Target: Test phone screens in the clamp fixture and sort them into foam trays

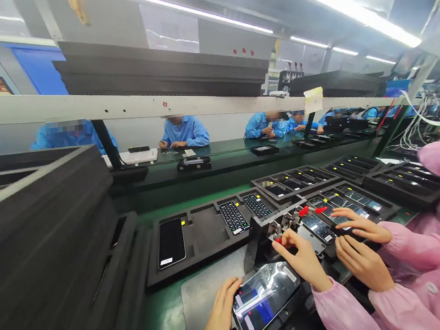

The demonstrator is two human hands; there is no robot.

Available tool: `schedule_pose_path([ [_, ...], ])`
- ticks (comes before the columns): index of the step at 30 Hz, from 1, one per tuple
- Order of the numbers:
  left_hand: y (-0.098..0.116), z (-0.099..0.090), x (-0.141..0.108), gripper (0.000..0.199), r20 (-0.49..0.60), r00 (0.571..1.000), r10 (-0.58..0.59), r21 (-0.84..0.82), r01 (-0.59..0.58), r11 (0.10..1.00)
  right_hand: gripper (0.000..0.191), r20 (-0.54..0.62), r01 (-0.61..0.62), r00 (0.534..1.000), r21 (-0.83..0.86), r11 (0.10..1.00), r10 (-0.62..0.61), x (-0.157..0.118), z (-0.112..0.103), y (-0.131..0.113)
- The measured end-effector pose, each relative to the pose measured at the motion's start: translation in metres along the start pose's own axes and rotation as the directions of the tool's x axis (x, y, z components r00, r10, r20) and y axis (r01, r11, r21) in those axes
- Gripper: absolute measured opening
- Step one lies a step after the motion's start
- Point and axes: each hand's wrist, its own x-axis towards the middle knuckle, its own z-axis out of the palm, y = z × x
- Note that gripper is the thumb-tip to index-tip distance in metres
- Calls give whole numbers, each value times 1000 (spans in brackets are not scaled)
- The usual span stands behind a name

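From my end, I judge the step in hand to be working the clamps while a phone (265, 300) sits in its black holder (283, 314), near the close edge of the green worktop (163, 312). My right hand (304, 261) has thumb and forefinger closed on a red-tipped lever (278, 240) at the near end of the clamp fixture (258, 237), just beyond the phone's far edge. My left hand (220, 313) spans the phone's left end, fingertips at its far-left corner and thumb by the near-left one; I can't tell whether it grips the phone or only steadies the holder. As I read it, the next move calls for controlled force on the lever with the phone kept square. My right fingers cover part of the lever's joint, glare washes over the screen, and the frame's bottom edge cuts off my left wrist and thumb base. A co-worker's hands (364, 262) are close beside my right, partly hiding the phones beneath them.
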Motion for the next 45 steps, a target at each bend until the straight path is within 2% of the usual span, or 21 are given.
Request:
schedule_pose_path([
  [4,4,0,2,95,1,1000,25,0,-25,1000,22,0,18,1000,-1,1000,-18,1,-1,2],
  [7,6,1,5,98,-43,997,64,12,-64,998,23,2,19,1000,-1,1000,-19,1,0,3],
  [11,5,2,7,62,-102,992,72,45,-67,997,25,3,-15,1000,-13,1000,15,-1,0,0],
  [13,4,1,6,55,-102,991,89,56,-83,995,26,14,-19,1000,-18,1000,19,-2,-1,-2],
  [18,2,1,4,65,-83,993,89,64,-84,994,26,43,-25,999,-18,1000,25,-2,-2,-3],
  [21,1,1,1,85,-71,995,65,32,-62,998,24,56,-12,998,9,1000,12,-1,-2,-2],
  [23,0,0,-1,99,-63,996,61,-3,-61,998,25,92,-25,996,69,997,18,-3,-3,-1],
  [25,0,-1,-3,104,-37,997,63,-39,-65,997,35,118,-31,993,158,987,13,-5,-6,0],
  [27,-2,-2,-3,101,-41,997,65,-48,-67,997,44,65,-11,998,217,976,-3,-7,-11,0],
  [29,-5,-1,-2,97,-74,994,80,-24,-82,996,42,-89,39,996,209,977,-20,-6,-18,-1],
  [31,-8,1,2,95,-92,991,100,20,-98,995,34,-273,88,961,162,983,-41,-2,-25,-1],
  [34,-10,7,11,99,5,993,117,86,-117,989,30,-434,130,898,101,986,-74,8,-34,-1],
  [37,-4,15,19,104,81,995,53,153,-65,986,37,-448,124,891,100,987,-66,18,-37,-4],
  [41,6,23,26,104,77,995,-65,140,54,989,45,-424,139,901,70,988,-96,22,-36,-12],
  [43,3,24,27,102,52,996,-79,130,71,989,44,-409,140,906,49,989,-108,23,-35,-15],
  [45,-4,24,28,102,55,997,-48,142,40,989,45,-388,129,915,28,991,-109,23,-36,-16],
])
